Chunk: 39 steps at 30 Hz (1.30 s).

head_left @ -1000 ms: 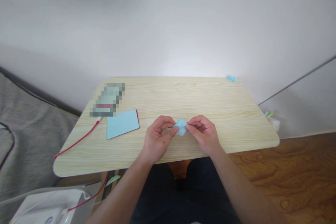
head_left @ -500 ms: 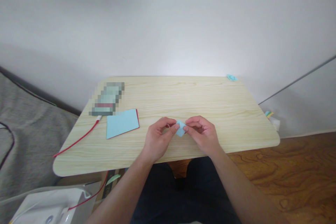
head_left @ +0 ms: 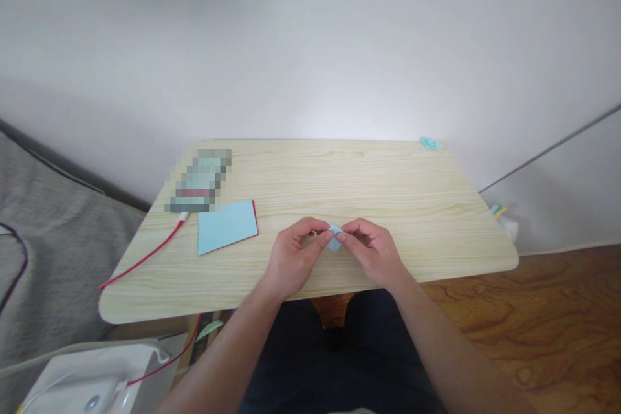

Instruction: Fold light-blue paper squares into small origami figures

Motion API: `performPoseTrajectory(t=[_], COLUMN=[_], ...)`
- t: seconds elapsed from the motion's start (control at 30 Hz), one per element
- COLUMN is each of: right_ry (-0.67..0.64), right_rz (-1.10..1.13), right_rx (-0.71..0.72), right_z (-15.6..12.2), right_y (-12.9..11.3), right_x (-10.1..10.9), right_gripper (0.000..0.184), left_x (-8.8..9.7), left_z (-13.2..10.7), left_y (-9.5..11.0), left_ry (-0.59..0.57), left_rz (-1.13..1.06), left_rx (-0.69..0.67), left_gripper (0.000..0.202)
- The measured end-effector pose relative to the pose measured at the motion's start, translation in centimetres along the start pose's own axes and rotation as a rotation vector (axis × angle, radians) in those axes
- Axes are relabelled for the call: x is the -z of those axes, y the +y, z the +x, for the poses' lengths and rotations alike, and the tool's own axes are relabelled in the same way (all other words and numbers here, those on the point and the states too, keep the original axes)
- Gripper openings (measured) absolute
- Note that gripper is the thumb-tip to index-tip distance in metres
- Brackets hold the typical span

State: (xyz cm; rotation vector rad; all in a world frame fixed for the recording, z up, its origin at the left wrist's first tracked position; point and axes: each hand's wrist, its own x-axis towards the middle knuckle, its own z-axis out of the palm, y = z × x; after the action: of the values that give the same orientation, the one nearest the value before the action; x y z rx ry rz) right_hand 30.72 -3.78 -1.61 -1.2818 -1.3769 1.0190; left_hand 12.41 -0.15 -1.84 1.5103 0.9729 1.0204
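A small folded piece of light-blue paper (head_left: 334, 243) is pinched between both hands, close to the front edge of the table (head_left: 310, 187). My left hand (head_left: 297, 253) grips its left side with thumb and index finger. From the right, my right hand (head_left: 369, 246) pinches the same paper, and the two thumb tips nearly meet across its upper part. Fingers cover much of the paper, so its exact fold is hard to make out.
To the left lies a stack of light-blue and red paper sheets (head_left: 228, 226). Behind it is a pixelated phone (head_left: 201, 181) with a red cable (head_left: 145, 262) running off the table's left edge. A folded blue paper piece (head_left: 430, 143) rests at the back right corner.
My thumbs have come closer together over the folded paper, and my right fingers have closed in. Less of the paper shows now.
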Motion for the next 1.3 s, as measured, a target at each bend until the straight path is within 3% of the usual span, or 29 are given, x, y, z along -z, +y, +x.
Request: performPoseTrajectory(t=[0.33, 0.7, 1.3], right_ry=[-0.06, 0.026, 0.017], right_rz=[-0.026, 0.09, 0.125], right_rx=[-0.006, -0.009, -0.028], right_z=[-0.2, 0.0, 0.2], right_y=[-0.3, 0.4, 0.5], right_x=[-0.1, 0.4, 0.5], right_gripper=[0.023, 0.023, 0.018], left_x=[-0.1, 0.0, 0.7], left_z=[0.0, 0.1, 0.1], left_y=[-0.2, 0.3, 0.4], left_ry=[0.03, -0.012, -0.059], left_rz=[-0.008, 0.034, -0.027], left_rx=[-0.003, 0.015, -0.02], left_gripper=[0.016, 0.02, 0.018])
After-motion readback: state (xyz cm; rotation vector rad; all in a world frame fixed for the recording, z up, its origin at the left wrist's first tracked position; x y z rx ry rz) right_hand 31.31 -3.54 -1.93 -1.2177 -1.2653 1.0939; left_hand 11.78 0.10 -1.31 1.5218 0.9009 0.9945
